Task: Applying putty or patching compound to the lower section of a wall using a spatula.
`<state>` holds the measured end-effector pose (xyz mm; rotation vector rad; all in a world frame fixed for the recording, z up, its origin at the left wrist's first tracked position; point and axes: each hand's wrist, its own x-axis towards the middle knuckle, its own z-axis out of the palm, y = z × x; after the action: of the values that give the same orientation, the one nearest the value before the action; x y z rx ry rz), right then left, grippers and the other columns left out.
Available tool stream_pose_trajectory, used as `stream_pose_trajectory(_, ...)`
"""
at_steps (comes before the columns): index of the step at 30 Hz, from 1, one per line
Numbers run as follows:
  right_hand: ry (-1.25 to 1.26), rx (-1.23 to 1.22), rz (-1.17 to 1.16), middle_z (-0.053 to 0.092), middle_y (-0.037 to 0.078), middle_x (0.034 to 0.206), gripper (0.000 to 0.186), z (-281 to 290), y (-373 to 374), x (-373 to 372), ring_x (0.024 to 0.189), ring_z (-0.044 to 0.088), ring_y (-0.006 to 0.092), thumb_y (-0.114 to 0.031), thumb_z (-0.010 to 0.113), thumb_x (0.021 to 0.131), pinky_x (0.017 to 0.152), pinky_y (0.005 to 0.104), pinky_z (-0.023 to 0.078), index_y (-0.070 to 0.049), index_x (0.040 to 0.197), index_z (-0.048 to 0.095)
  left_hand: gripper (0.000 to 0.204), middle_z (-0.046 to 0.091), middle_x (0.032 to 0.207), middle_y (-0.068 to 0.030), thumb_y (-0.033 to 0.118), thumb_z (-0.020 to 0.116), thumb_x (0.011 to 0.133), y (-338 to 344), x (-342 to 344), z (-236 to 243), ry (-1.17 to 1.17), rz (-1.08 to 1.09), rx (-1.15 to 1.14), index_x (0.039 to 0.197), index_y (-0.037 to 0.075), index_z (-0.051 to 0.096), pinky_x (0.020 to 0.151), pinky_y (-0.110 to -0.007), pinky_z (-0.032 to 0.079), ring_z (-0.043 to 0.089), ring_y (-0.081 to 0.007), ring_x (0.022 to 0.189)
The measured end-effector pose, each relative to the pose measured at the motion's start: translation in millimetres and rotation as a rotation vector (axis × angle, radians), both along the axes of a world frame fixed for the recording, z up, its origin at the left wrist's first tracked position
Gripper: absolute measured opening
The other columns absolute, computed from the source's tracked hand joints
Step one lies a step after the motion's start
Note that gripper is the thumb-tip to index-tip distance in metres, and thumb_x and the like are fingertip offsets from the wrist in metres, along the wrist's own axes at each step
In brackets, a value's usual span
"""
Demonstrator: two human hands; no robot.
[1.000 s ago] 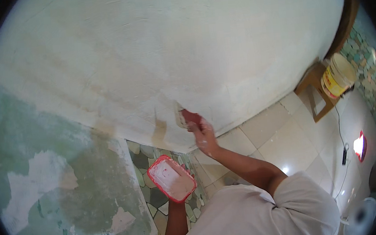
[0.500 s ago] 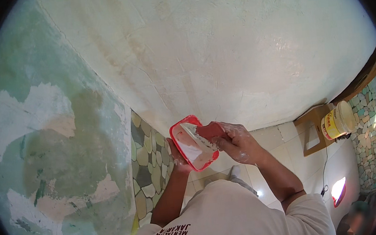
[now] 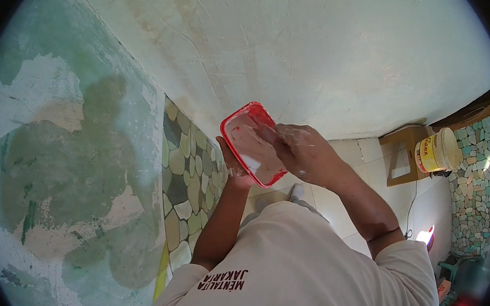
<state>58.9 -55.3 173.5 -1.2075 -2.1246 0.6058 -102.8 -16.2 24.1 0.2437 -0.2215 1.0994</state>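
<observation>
My left hand (image 3: 236, 170) is closed around the left side of a red rectangular tub (image 3: 261, 114), tilted in front of my body. Pale pinkish-white putty (image 3: 249, 144) coats its inside. Over the tub's right side, my right hand (image 3: 310, 154), smeared with putty, grips a putty knife (image 3: 265, 134) by its reddish handle. The blade is down in the tub and mostly cannot be made out among the putty and behind my fingers.
A pale plastered wall (image 3: 330, 58) rises ahead. The green wall (image 3: 64, 186) at left has white and beige patches above pebble-pattern tiles (image 3: 182, 179). At right, a yellow-labelled white bucket (image 3: 440, 150) rests by a brown box-like stand (image 3: 397, 177), with a cable (image 3: 411, 211) on the floor.
Tub and both hands appear higher in the picture, and the view has shifted. The knife's pale blade, plainly visible across the tub before, is now mostly lost against the putty.
</observation>
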Motion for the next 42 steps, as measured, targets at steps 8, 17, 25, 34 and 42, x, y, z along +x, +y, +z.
stream_pose_trajectory(8,-0.063,-0.058,0.022,0.065,0.028,0.096,0.025,-43,0,-27,0.089,0.062,0.0452,-0.005,0.059,0.084,0.078,0.0496,0.050,0.006,0.106,0.061,0.093,0.050,0.143,-0.0114,0.082,0.046,0.082,0,-4,-33,0.019,0.134,0.055,0.145,0.014,0.042,0.109,-0.050,0.040,0.048,-0.0323,0.130)
stream_pose_trajectory(17,0.168,-0.207,0.012,0.066,0.027,0.092,0.024,-33,8,-13,0.088,0.063,0.0437,-0.007,0.060,0.083,0.076,0.0486,0.049,0.005,0.104,0.062,0.090,0.050,0.143,-0.0114,0.080,0.049,0.083,2,-4,-49,0.238,0.279,-0.130,0.145,0.016,0.043,0.111,-0.051,0.038,0.047,-0.0330,0.130)
stream_pose_trajectory(25,0.170,0.073,0.102,0.066,0.024,0.088,0.023,-57,7,-17,0.074,0.064,0.0400,-0.009,0.059,0.086,0.071,0.0453,0.051,0.006,0.103,0.062,0.094,0.049,0.144,-0.0102,0.083,0.050,0.080,-3,-2,-44,-0.155,-0.068,-0.093,0.146,0.016,0.042,0.109,-0.051,0.040,0.048,-0.0332,0.130)
stream_pose_trajectory(34,0.489,-0.656,-0.085,0.064,0.005,0.080,0.018,-36,4,4,0.070,0.058,0.0127,-0.011,0.056,0.092,0.066,0.0318,0.049,0.002,0.102,0.063,0.099,0.045,0.146,-0.0108,0.087,0.043,0.080,-10,-2,-44,0.356,0.135,-0.172,0.150,0.018,0.035,0.109,-0.051,0.040,0.046,-0.0334,0.132)
stream_pose_trajectory(42,0.268,-0.455,-0.017,0.067,0.006,0.086,0.022,-46,-1,-2,0.076,0.058,0.0124,-0.008,0.056,0.092,0.072,0.0314,0.050,0.003,0.109,0.064,0.100,0.047,0.145,-0.0113,0.087,0.044,0.078,-5,1,-35,0.224,0.092,-0.058,0.148,0.016,0.037,0.109,-0.050,0.041,0.048,-0.0340,0.130)
